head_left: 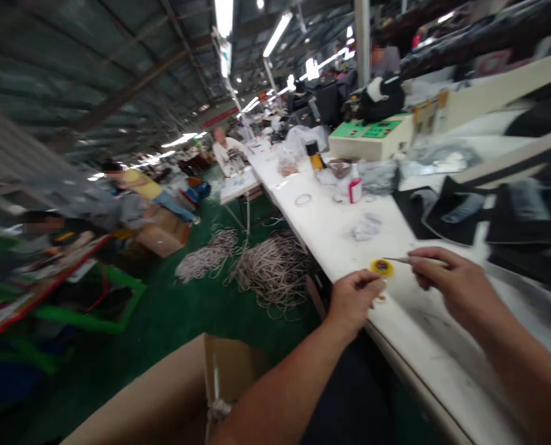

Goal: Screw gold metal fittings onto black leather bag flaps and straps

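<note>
My left hand (355,301) is curled shut on a small yellow round container (381,267) at the near edge of the white worktable (335,235). Just to its right, my right hand (446,281) pinches a thin metal tool (398,260) whose tip points at the container's dark opening. Both hands hover just above the tabletop. Motion blur smears the fine detail.
A crumpled grey cloth (367,227), a ring (302,199), a small bottle (355,187) and a green-topped machine (372,137) lie further along the table. Dark fabric pieces (511,216) lie at right. Cord piles (275,266) cover the green floor; a cardboard box (173,395) stands near. Other people work at left.
</note>
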A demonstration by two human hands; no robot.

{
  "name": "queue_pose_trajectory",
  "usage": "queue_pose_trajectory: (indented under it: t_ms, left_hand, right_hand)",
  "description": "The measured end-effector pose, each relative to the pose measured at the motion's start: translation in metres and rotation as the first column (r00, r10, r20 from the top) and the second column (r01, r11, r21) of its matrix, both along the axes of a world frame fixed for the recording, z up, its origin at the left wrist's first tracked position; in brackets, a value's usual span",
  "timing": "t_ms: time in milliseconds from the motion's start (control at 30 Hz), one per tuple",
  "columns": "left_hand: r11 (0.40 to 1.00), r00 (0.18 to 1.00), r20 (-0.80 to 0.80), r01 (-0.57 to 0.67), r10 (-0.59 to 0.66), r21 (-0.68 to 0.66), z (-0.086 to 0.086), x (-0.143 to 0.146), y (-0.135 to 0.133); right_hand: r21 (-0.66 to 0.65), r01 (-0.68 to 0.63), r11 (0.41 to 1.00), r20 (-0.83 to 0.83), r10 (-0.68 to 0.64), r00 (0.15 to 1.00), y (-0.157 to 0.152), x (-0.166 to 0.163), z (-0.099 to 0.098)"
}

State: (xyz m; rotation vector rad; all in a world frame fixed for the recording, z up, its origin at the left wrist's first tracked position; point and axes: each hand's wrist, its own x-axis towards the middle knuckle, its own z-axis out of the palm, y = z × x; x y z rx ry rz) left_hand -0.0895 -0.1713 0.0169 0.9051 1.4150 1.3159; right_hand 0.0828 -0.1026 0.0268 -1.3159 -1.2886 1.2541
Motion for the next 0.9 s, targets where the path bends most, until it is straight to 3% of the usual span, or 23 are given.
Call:
queue_pose_trajectory:
  t_ms: [133,300,900]
  left_hand:
    - [1.0,0.967,0.255,0.001,0.001,-0.007,0.0015,-0.0038,0.0062]
    - [0.998,0.889,0.457,0.047,-0.026,-0.035,0.0029,-0.0068,0.0083]
    - [0.996,0.851,0.523,0.08,-0.053,-0.03,0.0032,-0.0067,0.0091]
  right_hand:
    - [0.027,-0.072,0.997,-0.295,0.077,0.952,0.0019,-0.0093,0.0057]
    - [0.068,-0.127,0.99,-0.262,0.14,0.955,0.0007,-0.0069,0.0043]
    - [0.083,-0.16,0.984,-0.196,0.173,0.965,-0.0021,-0.0108,0.003]
